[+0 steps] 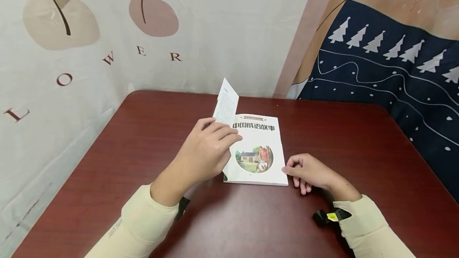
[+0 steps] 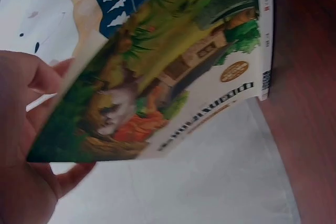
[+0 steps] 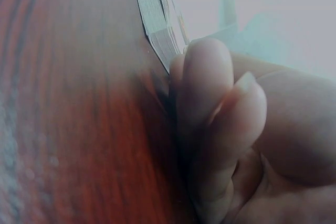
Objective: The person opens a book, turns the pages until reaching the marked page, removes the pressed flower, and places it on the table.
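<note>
Where the left hand [image 1: 208, 148] is: at the left of the book [image 1: 255, 140], fingers gently bent against the inner side of the raised cover [image 1: 226, 100]; no pinch shows.
Cover: tilted up beyond the left fingers; looks like thin, smooth card, probably springy, easily creased; best taken by its free edge.
Book: on the table [image 1: 340, 142] between the hands, illustrated page facing up; a slim paperback, probably light and apt to slide when pushed.
Page edges [image 3: 156, 17]: by the right fingers; likely soft and easily torn, best lifted near a corner.
Right hand [image 1: 311, 171]: fingers loosely curled, thumb tip at the book's right edge; I cannot tell whether it pinches paper.
</note>
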The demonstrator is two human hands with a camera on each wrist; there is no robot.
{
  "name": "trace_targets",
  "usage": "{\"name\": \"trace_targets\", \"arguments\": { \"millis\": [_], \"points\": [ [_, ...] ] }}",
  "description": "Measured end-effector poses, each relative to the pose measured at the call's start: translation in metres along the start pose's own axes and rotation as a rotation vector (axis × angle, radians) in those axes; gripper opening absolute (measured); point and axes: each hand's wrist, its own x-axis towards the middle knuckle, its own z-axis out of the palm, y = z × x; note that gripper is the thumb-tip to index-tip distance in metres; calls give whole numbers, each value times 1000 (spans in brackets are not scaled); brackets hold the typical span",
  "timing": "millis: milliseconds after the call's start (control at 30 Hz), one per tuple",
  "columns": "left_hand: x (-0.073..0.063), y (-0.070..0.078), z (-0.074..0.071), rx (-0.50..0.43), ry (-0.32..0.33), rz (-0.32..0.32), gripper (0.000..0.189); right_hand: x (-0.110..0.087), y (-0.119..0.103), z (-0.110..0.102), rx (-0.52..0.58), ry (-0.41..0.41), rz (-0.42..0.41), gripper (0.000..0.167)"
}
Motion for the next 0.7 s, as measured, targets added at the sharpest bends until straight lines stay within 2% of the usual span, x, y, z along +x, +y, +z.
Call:
{"name": "trace_targets", "arguments": {
  "millis": [267,700],
  "points": [
    [0,2,-10,57,-114,-120,31,2,-2,-2,-20,6,-12,31],
    [-4,3,-20,25,-397,-272,37,2,3,0,-6,11,-3,32]
  ]
}}
